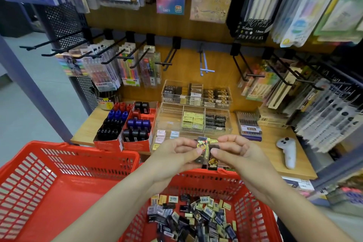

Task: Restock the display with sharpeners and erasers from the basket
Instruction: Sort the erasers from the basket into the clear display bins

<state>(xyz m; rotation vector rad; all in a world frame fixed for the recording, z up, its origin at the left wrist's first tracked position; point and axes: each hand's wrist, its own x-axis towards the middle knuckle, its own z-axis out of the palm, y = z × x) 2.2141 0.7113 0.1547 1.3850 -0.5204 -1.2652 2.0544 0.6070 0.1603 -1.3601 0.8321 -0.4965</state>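
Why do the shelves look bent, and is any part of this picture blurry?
Head view: the wide-angle lens bows the wooden display shelf and the hanging packets at the edges; the top corners are smeared, while the middle is sharper; both hands, left and right, pinch small black-and-gold erasers above the red plastic basket; lighting is even, shadows soft.

A wood-grain surface [275,143] ran along a wooden back panel [196,33] set with black hooks [167,63], some bare, some hung with pen packs [110,72]. To the left stood a dark perforated metal panel [62,19] and a slanting grey post [35,92]. The floor [25,116] was pale grey, evenly lit.
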